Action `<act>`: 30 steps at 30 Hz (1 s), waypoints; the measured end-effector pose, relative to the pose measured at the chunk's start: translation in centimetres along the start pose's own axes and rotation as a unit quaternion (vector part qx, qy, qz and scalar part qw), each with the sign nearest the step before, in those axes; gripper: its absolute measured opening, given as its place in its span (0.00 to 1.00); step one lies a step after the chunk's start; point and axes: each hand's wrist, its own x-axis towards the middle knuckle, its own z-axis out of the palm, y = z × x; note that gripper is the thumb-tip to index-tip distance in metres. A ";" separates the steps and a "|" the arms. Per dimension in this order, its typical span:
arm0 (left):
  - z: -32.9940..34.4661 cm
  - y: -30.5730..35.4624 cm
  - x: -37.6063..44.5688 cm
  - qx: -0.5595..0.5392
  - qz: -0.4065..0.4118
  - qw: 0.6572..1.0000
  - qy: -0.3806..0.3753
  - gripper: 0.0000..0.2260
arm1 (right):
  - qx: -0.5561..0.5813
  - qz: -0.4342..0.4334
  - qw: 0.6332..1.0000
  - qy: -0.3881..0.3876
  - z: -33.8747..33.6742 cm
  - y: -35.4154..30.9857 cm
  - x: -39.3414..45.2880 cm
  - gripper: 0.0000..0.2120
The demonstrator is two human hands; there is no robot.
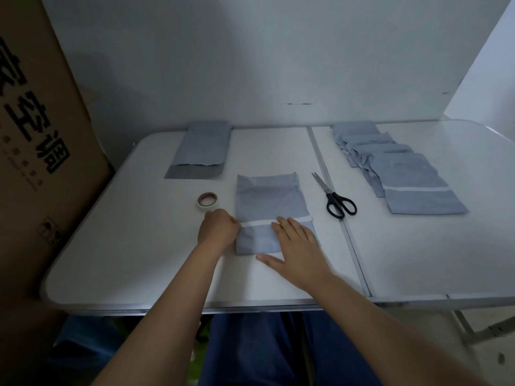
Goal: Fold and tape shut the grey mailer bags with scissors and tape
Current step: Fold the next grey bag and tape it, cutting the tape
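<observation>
Grey mailer bag [269, 199] lies flat on the white tabletop [139, 246], centre-front, w/ its near end folded up over itself. A white tape strip [257, 223] runs across the fold edge, left to right; its right end sticks out just past the bag's right side.

Left hand [218, 228] sits at the bag's left edge, fingers curled under into a fist-like shape, knuckles up, touching the left end of the tape strip. Can't tell whether it pinches the strip or just presses it — fingertips hidden. Right hand [296, 246] lies flat, fingers straight & spread, palm down on the folded flap, fingertips reaching the tape strip, thumb out on the tabletop just below the bag. So right grip is apart, pressing; left grip curled, hold uncertain.

Tape roll [207, 201] lies flat just beyond the left hand, left of the bag, not touching it. Scissors [334, 197] w/ black handles lie shut to the right of the bag, blades pointing away, beside the tabletop's centre seam.

Far left: stack of unfolded mailer bags [202, 147], dark flap at near end. Right half: overlapping row of taped bags [395, 169], nearest one showing a white strip. Big cardboard box [36, 135] stands at left.
</observation>
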 end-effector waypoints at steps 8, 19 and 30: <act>-0.5 1.7 -0.2 0.099 -0.013 0.995 -0.008 0.11 | -0.004 -0.037 0.999 0.024 -0.3 0.6 1.0 0.36; -1.1 2.8 -0.9 0.115 0.001 0.993 -0.037 0.02 | 0.116 0.115 0.979 0.121 -3.0 3.1 1.4 0.15; -0.2 1.8 -1.2 0.061 0.006 0.998 0.008 0.09 | 0.140 0.293 0.946 -0.014 -4.5 4.8 5.1 0.17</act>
